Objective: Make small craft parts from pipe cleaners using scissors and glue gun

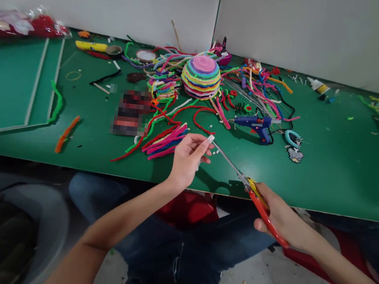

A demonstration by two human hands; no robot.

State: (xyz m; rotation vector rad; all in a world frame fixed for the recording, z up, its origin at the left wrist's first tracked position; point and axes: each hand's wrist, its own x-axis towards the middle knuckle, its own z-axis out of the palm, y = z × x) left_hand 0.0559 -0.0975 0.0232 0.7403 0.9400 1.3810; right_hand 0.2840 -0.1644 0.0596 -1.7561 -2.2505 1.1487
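My left hand (189,158) pinches a small white piece (211,138) between thumb and fingertips, over the table's front part. What the piece is made of does not show clearly. My right hand (278,214) grips scissors (260,206) with red and yellow handles. Their blades point up and left, and the tips reach the white piece. Tiny white bits (214,153) lie on the table just beyond my left hand. Beside that hand rests a bundle of pink, red and blue pipe cleaners (166,142). A long red pipe cleaner (196,120) curves behind it.
A dome wrapped in rainbow pipe cleaners (201,76) stands at the back among heaped loose ones. A blue glue gun (254,125) lies right of centre, near teal-handled pliers (292,138). Left are an orange pipe cleaner (67,134) and a green board (9,82). The green table (323,183) ends before my lap.
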